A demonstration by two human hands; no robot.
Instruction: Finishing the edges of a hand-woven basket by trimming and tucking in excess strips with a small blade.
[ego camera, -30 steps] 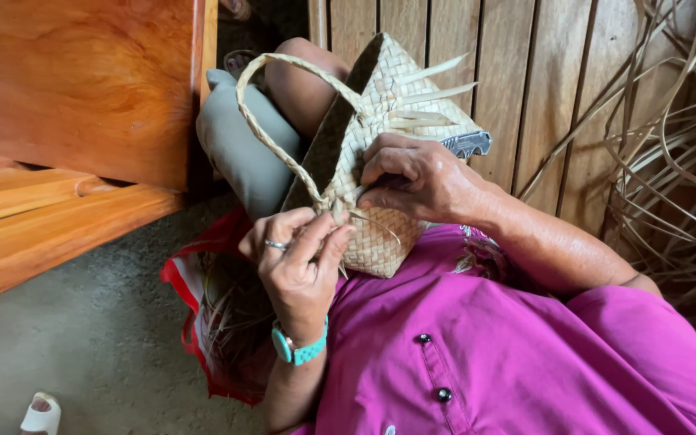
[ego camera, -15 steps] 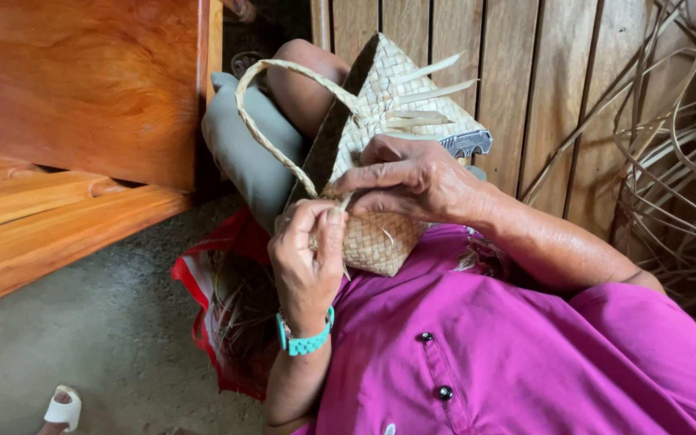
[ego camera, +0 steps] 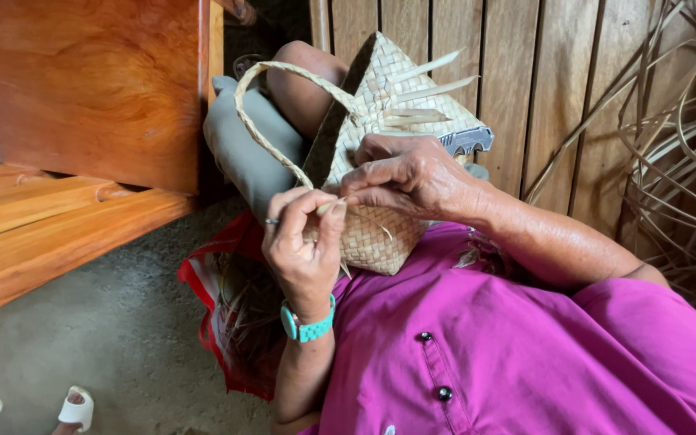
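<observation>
A small woven straw basket with a braided loop handle rests on my lap, loose strip ends sticking out of its top. My left hand, with a ring and a teal wristwatch, pinches a thin straw strip at the basket's near edge. My right hand lies over the basket's side, fingers curled and pressing the weave right beside the left fingertips. A grey metal tool peeks out behind the right hand; how it is held is hidden.
A wooden bench or step stands at the left. A plank wall is ahead, with a bundle of loose dry straw strips at the right. A red bag holding straw lies on the concrete floor. White sandals show at bottom left.
My left hand has closed its fingers onto the strip at the basket edge. The view has shifted slightly, bringing the sandals into the corner.
</observation>
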